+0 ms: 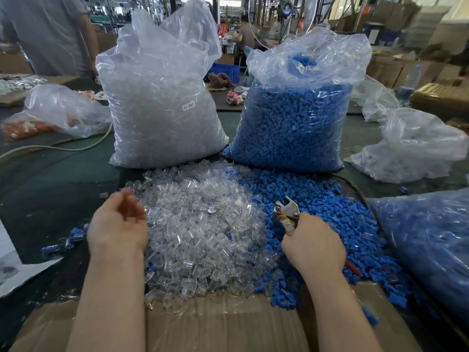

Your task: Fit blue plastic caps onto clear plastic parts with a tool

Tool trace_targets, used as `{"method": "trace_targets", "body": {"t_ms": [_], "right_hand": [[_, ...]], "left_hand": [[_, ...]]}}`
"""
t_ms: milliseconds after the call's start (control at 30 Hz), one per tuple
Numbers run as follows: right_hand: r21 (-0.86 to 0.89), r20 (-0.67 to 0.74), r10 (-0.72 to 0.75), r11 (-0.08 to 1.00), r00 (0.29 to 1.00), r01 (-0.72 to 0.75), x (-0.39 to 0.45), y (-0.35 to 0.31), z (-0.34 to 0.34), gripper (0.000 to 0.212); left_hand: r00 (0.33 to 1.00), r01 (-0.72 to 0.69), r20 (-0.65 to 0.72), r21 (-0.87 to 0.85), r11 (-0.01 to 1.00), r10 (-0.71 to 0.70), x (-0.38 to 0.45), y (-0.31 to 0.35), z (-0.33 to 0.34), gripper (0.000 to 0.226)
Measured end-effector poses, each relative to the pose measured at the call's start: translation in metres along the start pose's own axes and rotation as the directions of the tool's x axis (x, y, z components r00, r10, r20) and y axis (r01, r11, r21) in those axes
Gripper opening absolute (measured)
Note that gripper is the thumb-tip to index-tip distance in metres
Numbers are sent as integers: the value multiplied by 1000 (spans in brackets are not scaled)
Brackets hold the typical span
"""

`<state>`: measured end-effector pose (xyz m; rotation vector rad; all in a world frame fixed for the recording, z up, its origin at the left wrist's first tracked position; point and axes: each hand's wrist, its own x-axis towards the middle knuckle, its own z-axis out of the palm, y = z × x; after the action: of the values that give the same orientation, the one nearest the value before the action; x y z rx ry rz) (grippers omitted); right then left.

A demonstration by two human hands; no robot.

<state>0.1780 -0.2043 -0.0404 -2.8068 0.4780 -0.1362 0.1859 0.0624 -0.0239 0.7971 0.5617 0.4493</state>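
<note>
On table: huge loose piles of clear parts [203, 232] and blue caps [337, 224] left (few capped ones [73, 237] far left); right hand [313, 246] grips tool [286, 212]; left hand [118, 222] loosely curled, empty.

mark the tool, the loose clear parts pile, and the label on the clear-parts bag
tool [288, 212]: head view, on its metal head above the right hand.
loose clear parts pile [203, 232]: head view, middle of the heap.
label [188, 106]: head view, centre of the white sticker on the bag's front.
</note>
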Motion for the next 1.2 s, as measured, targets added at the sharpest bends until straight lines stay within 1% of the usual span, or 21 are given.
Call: {"method": "trace_targets", "body": {"t_ms": [33, 67, 100, 133, 167, 200, 233, 300, 333, 367, 400, 500, 600, 667, 733, 833, 867, 1000, 1033, 1100, 1200], "right_hand": [[-3, 9, 7, 1000, 1000, -7, 0, 0, 0, 13], [-5, 17, 13, 1000, 1000, -13, 0, -1, -1, 13], [-4, 22, 16, 1000, 1000, -15, 0, -1, -1, 13], [0, 25, 16, 1000, 1000, -16, 0, -1, -1, 12], [8, 26, 17, 1000, 1000, -17, 0, -1, -1, 11], [16, 25, 18, 1000, 1000, -18, 0, -1, -1, 10], [22, 22, 21, 1000, 1000, -21, 0, -1, -1, 10], [22, 20, 28, 999, 999, -28, 0, -2, -1, 12], [21, 19, 31, 999, 999, -31, 0, -3, -2, 13], [22, 18, 35, 999, 999, -35, 0, -4, -2, 13], [23, 18, 39, 999, 999, -39, 0, -4, -2, 12], [40, 21, 49, 998, 999, -50, 0, -4, -2, 9], [64, 3, 45, 997, 999, -45, 0, -3, -2, 10], [79, -24, 34, 996, 999, -32, 0, -4, -3, 14], [96, -52, 13, 995, 999, -8, 0, -4, -4, 18], [150, -87, -9, 988, 996, 22, 0, -5, -3, 19], [182, -92, -11, 983, 996, 28, 0, -5, -3, 18], [360, -79, -33, 931, 996, 60, 2, -6, -2, 15], [383, -82, -50, 921, 995, 78, 2, -6, -2, 12], [415, -91, -80, 903, 993, 111, 3, -6, -1, 8], [494, -96, -111, 857, 989, 144, 3, -6, -1, 5]], "left_hand": [[1000, 24, 15, -15, 1000, -24, -1, -2, 7, 13], [996, 11, 85, 79, 997, -18, -9, -3, 19, 8], [985, -57, 172, 283, 957, 7, -14, -5, 25, 7], [968, -159, 245, 471, 867, 45, -19, -11, 32, 8], [940, -264, 339, 629, 731, 48, -23, -17, 36, 10], [909, -348, 416, 738, 579, 17, -27, -23, 38, 14], [878, -428, 477, 811, 399, -27, -28, -31, 38, 20], [843, -533, 530, 846, -19, -89, -30, -42, 42, 35], [837, -547, 539, 817, -180, -95, -31, -46, 43, 39], [822, -564, 563, 782, -265, -88, -33, -48, 44, 38], [812, -574, 579, 771, -275, -74, -35, -50, 44, 33], [808, -584, 588, 795, -164, -27, -37, -51, 43, 12], [825, -563, 564, 819, -115, -27, -39, -48, 43, 8], [811, -581, 584, 800, -150, -25, -39, -47, 44, 8], [792, -603, 609, 768, -215, -42, -40, -46, 44, 5], [789, -606, 606, 742, -287, -98, -40, -46, 44, 18], [794, -601, 598, 744, -292, -110, -39, -46, 44, 19], [780, -616, 620, 736, -279, -87, -39, -48, 42, 4], [777, -621, 626, 743, -251, -68, -39, -48, 42, 5], [772, -632, 636, 764, -131, -16, -40, -49, 44, 8], [773, -630, 634, 765, 132, 16, -43, -51, 49, 6]]}}
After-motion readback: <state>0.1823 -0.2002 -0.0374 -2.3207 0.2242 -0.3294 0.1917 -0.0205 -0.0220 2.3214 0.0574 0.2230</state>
